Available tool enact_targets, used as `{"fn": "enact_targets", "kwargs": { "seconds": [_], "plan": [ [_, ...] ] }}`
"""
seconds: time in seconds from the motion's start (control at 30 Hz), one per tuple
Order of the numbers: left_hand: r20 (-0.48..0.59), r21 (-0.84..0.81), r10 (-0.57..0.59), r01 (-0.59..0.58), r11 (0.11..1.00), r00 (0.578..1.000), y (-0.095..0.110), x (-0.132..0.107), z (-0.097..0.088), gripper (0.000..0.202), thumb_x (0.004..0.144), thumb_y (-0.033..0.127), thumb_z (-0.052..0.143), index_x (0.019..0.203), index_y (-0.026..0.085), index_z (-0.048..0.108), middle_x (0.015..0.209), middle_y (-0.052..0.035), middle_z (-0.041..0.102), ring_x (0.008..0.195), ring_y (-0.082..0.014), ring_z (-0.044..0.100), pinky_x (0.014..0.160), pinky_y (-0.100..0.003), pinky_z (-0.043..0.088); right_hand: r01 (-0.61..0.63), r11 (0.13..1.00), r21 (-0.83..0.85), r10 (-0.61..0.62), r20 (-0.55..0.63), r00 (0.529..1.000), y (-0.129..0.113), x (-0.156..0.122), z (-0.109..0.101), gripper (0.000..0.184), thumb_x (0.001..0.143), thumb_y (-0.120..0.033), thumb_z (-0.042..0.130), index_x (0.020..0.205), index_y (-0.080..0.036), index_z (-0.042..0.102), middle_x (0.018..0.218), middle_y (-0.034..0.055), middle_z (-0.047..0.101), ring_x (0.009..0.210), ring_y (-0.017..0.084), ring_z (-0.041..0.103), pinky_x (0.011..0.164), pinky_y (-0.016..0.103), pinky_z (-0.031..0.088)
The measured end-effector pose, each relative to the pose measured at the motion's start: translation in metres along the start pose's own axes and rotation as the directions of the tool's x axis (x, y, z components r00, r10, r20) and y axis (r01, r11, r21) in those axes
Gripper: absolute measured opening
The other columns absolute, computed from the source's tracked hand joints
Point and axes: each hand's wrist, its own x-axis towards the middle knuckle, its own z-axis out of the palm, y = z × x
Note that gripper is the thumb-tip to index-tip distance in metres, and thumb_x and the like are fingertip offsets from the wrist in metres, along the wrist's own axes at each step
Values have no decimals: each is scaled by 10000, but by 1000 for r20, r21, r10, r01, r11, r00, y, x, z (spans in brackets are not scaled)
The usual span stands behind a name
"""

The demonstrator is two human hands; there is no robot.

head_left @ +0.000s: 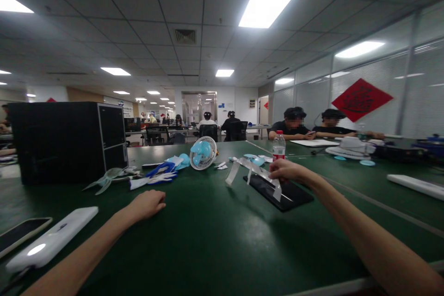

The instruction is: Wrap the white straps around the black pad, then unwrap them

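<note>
My right hand is closed on one end of a translucent plastic strip with bent pieces hanging down from it. The strip is held above a flat black rectangular pad on the green table. Just behind that hand stands a clear bottle with a red cap. My left hand rests on the table with its fingers curled in, and nothing shows in them. Beyond it lie blue and white gloves, and a small white fan with blue blades stands farther back.
At left are a large black computer case, a white power bank-like device and a phone. Clear blades lie by the case. A white fan-like appliance sits at right. Two people are seated across the table.
</note>
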Motion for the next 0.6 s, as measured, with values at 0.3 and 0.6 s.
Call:
{"fn": "enact_targets", "kwargs": {
  "seconds": [0.3,0.6],
  "plan": [
    [-30,50,-2,3,999,1000,5,2,1,245,833,364,454,917,216,631,962,-68,682,868,-220,631,719,-321,470,-68,822,-566,-166,-350,922,-53,69,32,178,774,-178,552,889,-133,680,906,140,705,852,222,660,683,238,459],
    [-19,19,-6,6,1000,1000,9,-1,-4,244,838,353,457,936,222,638,988,-65,680,882,-210,633,738,-316,479,103,740,-664,-220,-95,971,-74,118,94,271,819,-135,534,1029,-18,658,1042,296,644,1006,329,633,842,397,475]
  ]
}}
